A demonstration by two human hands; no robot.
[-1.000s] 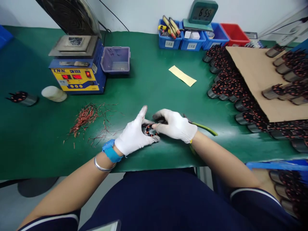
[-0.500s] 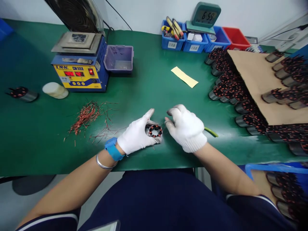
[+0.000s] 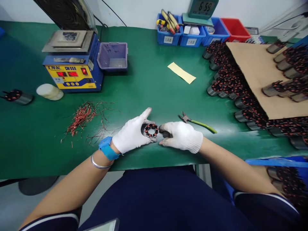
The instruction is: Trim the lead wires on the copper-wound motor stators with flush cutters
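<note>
White-gloved left hand [image 3: 131,133] is clasping a copper-wound ring [image 3: 156,131] at the green table's [image 3: 144,86] near middle; right hand [image 3: 181,135] is curving just right, grip unclear, pliers [image 3: 202,124] lying beyond.

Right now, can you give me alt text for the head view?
A white-gloved left grip curls around a wire-wound ring at a green table; the white-gloved right grip is close beside it, contact unclear. Pliers lie beyond the right grip, with wire scraps to the left.

6:59 is shown on the clock [image 3: 203,8].
Left of it, two blue boxes [image 3: 168,38] are labelled 工具盒; farther left, a yellow panel [image 3: 69,79] is marked "CM55…".
</note>
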